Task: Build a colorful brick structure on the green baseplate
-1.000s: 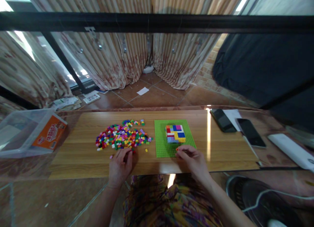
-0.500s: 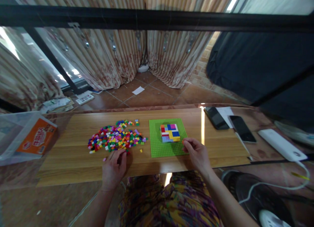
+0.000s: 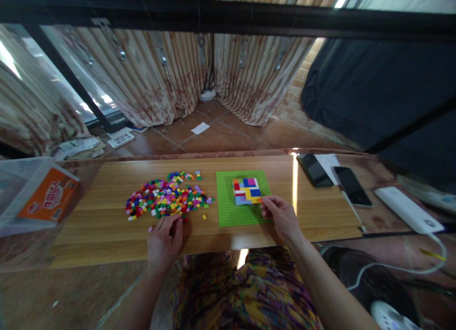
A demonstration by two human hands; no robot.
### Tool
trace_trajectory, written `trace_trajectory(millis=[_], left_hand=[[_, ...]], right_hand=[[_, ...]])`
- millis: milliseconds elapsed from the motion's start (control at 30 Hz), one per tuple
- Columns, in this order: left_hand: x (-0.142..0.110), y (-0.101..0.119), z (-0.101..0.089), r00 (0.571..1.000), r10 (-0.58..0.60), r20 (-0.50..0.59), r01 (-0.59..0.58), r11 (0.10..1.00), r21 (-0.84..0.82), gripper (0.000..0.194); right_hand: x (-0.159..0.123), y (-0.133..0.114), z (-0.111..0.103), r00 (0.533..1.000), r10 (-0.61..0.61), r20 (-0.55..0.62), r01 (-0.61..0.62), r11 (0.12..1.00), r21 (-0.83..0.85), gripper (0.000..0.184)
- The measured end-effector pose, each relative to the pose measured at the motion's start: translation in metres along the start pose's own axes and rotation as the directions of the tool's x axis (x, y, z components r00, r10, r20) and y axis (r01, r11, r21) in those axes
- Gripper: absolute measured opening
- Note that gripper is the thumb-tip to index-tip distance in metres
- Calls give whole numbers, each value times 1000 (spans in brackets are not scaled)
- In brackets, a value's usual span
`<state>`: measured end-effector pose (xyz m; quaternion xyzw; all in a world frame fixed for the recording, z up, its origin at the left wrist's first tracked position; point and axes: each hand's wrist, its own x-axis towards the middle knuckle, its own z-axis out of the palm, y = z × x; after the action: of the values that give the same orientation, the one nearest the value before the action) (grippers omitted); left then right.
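Note:
A square block of multicoloured toy bricks (image 3: 245,191) stands on the green baseplate (image 3: 228,216). At the block's near right corner, my right hand (image 3: 281,216) pinches a small orange building brick, mostly covered by the fingertips. My left hand (image 3: 166,237) rests on the table at the near edge of a loose pile of small bricks (image 3: 171,197). Its fingers are curled in, and whatever they hold, if anything, is hidden. A pink brick (image 3: 150,229) lies beside the left hand, and a lone yellow brick (image 3: 204,217) lies between pile and baseplate.
On the wooden table's (image 3: 92,225) right lie two dark phones (image 3: 315,170) and a sheet of paper (image 3: 327,167). A white power strip (image 3: 408,208) with a cable is farther right. A clear plastic box (image 3: 21,178) with an orange label stands at the left.
My right hand has moved slightly left and away from me, bringing the orange brick to the block's corner. My left hand stays by the pile. The camera view has tilted a little.

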<state>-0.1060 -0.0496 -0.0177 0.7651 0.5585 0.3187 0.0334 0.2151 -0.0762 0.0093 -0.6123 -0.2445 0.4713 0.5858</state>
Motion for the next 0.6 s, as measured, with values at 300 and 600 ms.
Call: trace_trajectory(millis=[300, 600], left_hand=[[1, 2, -1, 1000, -16, 16, 16, 1000, 16, 18], [2, 3, -1, 1000, -14, 8, 14, 1000, 10, 18]], right_hand=[[0, -5, -2, 995, 98, 30, -99, 995, 8, 39], [7, -4, 5, 999, 23, -37, -26, 996, -91, 41]])
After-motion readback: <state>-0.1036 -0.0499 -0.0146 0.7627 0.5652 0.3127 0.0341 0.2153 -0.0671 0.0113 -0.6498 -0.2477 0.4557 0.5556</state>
